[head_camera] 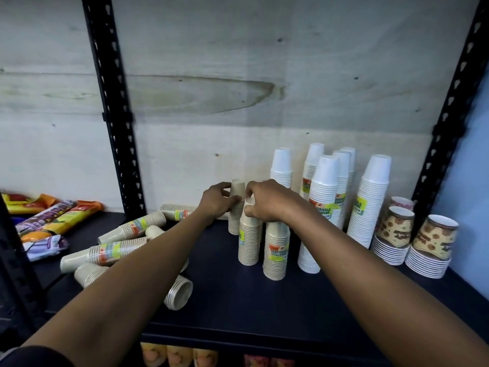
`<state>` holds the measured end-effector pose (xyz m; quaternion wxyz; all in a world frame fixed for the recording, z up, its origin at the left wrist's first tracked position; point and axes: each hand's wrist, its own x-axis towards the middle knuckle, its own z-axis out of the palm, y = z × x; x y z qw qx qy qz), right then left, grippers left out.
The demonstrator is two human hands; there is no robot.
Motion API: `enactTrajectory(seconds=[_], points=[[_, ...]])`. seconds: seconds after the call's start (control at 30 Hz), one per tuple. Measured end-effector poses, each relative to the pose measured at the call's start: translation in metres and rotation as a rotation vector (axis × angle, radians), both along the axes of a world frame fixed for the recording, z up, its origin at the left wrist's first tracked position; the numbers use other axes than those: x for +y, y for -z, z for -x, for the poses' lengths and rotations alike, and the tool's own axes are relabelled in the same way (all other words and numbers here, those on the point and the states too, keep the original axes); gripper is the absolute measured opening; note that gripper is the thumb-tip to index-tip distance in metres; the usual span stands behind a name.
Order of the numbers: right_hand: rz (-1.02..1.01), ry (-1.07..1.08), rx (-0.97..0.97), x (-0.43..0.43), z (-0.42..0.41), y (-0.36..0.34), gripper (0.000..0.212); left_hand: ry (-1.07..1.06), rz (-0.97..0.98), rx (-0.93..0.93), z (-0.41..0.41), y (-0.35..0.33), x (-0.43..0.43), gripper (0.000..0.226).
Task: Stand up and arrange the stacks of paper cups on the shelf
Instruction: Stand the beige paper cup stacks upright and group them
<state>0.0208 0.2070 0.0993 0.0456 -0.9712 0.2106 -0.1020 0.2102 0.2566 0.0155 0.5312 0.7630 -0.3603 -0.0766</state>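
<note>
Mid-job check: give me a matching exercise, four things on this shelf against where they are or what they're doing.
Things:
1. left hand
2. right hand
3. white stacks
4. patterned cups

Places or states:
A. far right end of the shelf
B. grip on the top of the rear beige stack
C. upright at the back, right of centre
D. grip on the top of the middle beige stack

Pairs: 1-B, 2-D, 3-C, 4-A
</note>
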Motion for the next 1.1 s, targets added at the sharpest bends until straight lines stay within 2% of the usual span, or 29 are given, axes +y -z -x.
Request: enactTrajectory(seconds=[0.3, 0.4, 0.53, 0.6, 0.73, 0.83, 1.0, 1.1], points=[[0.05, 0.019, 0.045, 0.009, -0.005, -0.004, 0.057, -0.037, -0.154, -0.021, 0.003, -0.007, 0.023, 0.07], [0.079, 0.018, 0.022, 0.014, -0.006, -0.011, 0.055, -0.016, -0.215, -0.031, 0.008, -0.011, 0.045, 0.06], [0.141, -0.025, -0.019, 0.03, -0.009, -0.02, 0.047, 0.067, -0.423, -0.184, 0.013, -0.028, 0.089, 0.029], [0.132, -0.072, -0.024, 0.043, -0.01, -0.02, 0.042, 0.094, -0.541, -0.266, 0.018, -0.039, 0.113, 0.021], [0.109, -0.149, 0.023, 0.069, -0.017, -0.012, 0.036, 0.062, -0.721, -0.472, 0.023, -0.055, 0.16, 0.02], [0.094, -0.184, 0.141, 0.085, -0.022, -0.001, 0.04, 0.02, -0.864, -0.572, 0.026, -0.061, 0.196, 0.024], [0.097, -0.232, 0.294, 0.103, -0.027, 0.018, 0.045, -0.028, -0.999, -0.613, 0.05, -0.062, 0.244, 0.022], [0.072, -0.266, 0.349, 0.114, -0.031, 0.03, 0.042, -0.055, -1.104, -0.565, 0.05, -0.055, 0.268, 0.026]])
